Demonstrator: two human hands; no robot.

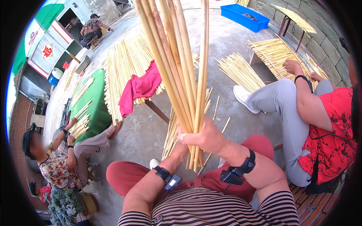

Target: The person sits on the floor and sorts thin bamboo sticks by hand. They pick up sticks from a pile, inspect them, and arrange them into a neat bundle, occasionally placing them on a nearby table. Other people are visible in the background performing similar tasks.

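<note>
Bundle of sticks: we have the long, pale bundle of sticks point(181, 71) straight in front of us, its long axis running from the near end at our hands up and away to the far end, leaning a little left; the far ends fan apart, the near ends bunch together
Right hand: our right hand point(207, 135) is clenched round the bundle, low on it, and the stick ends poke out below the grasp; the bundle rises from it toward far left
Left hand: our left hand point(178, 153) lies just left of the bundle's near end, nearer to us than the right hand; its fingers are hidden behind the sticks and the other hand, so we cannot tell whether they grasp
Floor sticks: beyond our left hand we see a loose pile of sticks point(170, 137) on the ground; a single stick point(225, 126) lies to the right of the bundle
Pink cloth: at far left, a pink cloth point(141, 87) drapes over a raised layer of sticks point(122, 60)
Blue tray: far right, a blue tray point(241, 23) holds something dark point(249, 16) that we cannot make out
Plant pot: near left, a pot point(89, 203) holds a grey-green plant point(62, 207)
</note>
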